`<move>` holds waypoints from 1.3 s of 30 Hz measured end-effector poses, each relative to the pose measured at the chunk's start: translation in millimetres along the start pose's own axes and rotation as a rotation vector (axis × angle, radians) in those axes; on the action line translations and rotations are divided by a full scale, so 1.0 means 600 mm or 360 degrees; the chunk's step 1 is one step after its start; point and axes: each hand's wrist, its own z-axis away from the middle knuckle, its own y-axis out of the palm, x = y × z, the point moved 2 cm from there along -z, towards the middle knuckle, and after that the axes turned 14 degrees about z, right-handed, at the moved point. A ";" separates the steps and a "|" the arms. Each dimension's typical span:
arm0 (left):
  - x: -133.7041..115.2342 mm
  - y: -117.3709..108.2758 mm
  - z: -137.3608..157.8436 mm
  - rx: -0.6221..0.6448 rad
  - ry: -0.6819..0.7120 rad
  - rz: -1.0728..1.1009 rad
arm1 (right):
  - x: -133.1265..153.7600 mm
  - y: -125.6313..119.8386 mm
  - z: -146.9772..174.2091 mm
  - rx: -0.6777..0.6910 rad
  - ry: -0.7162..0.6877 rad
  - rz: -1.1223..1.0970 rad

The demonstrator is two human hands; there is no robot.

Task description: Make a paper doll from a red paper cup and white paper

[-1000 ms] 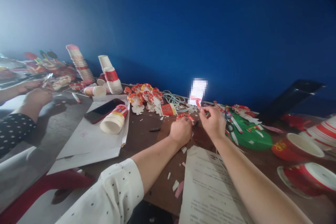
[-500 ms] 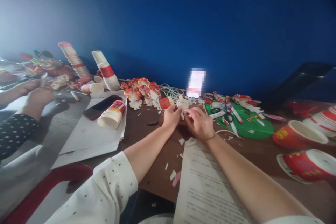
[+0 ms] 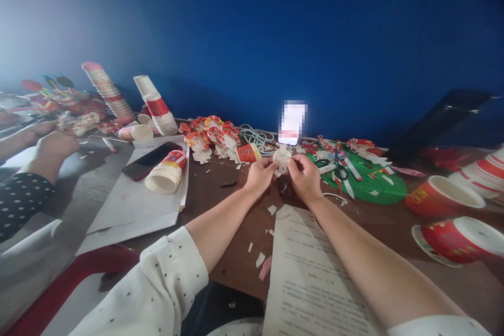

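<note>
Between both hands is a small white cut-paper piece (image 3: 281,158), its edges uneven, held up in front of the glowing phone. My left hand (image 3: 260,176) pinches its left side, thumb and fingers closed. The right side is gripped by my right hand (image 3: 305,177) in a similar pinch. Just under the paper, by my right hand, a dark pen-like stick (image 3: 284,187) shows; I cannot tell whether it is held. A red-and-white paper cup (image 3: 248,153) lies on its side behind my left hand. Printed sheets (image 3: 305,268) lie below my right wrist.
Cut red-and-white paper cups (image 3: 214,139) are heaped at the back. Scissors (image 3: 337,167) and markers lie on a green sheet (image 3: 384,189). Paper cups (image 3: 444,194) stand right. A dark phone (image 3: 151,160) and cup rest on white papers, left. A co-worker's hands (image 3: 55,144) are farther left.
My right hand has turned and now grips the paper's right side. The white piece has shifted slightly right and faces me more squarely. The dark stick has come into sight beneath it.
</note>
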 end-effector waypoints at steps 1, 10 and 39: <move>0.000 -0.001 -0.001 -0.0014 0.0004 0.0004 | -0.001 0.000 0.000 -0.0010 0.0013 -0.0027; -0.011 -0.005 -0.001 0.0000 0.0184 -0.0208 | -0.005 -0.001 -0.004 -0.0044 0.0010 -0.0144; -0.006 -0.034 -0.028 -0.0104 0.0119 -0.1497 | -0.021 0.013 -0.009 -0.0096 0.0149 -0.0089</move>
